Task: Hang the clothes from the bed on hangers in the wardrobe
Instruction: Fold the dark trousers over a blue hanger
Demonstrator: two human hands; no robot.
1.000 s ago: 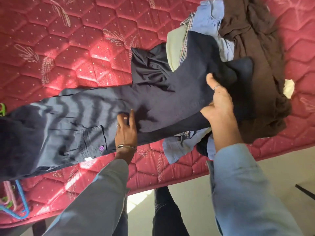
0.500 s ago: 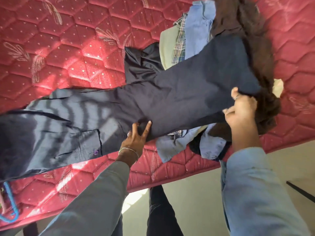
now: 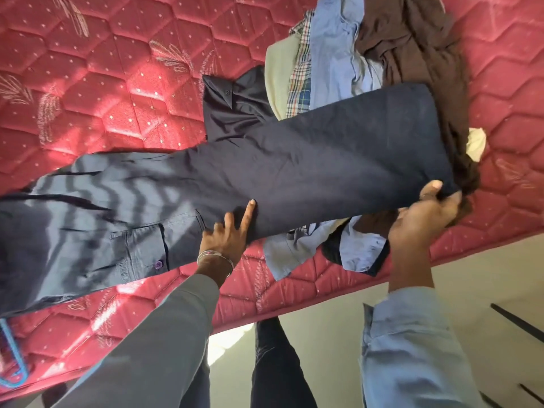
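A pair of dark navy trousers (image 3: 294, 172) lies stretched across the red quilted mattress (image 3: 117, 83), its waist end toward the left, where a back pocket with a purple button (image 3: 159, 264) faces up, and its leg end reaching over the pile of clothes (image 3: 368, 69) at the right. The left hand (image 3: 228, 234) rests flat on the trousers near the pocket — fingers straight and spread, pressing the cloth down, a metal bangle (image 3: 215, 259) at the wrist. The right hand (image 3: 426, 213) grips the near corner of the leg hem, thumb on top and fingers curled underneath, holding that end slightly lifted above the pile. The pile holds a brown garment (image 3: 412, 48), a light blue shirt (image 3: 332, 54), a checked shirt (image 3: 300, 83) and a pale green piece (image 3: 278, 72), with a dark shiny shirt (image 3: 232, 110) sticking out from under the trousers. At the lower left edge of the mattress lies a blue hanger (image 3: 11, 369) — only part of it in view. Both sleeves are light blue-grey.
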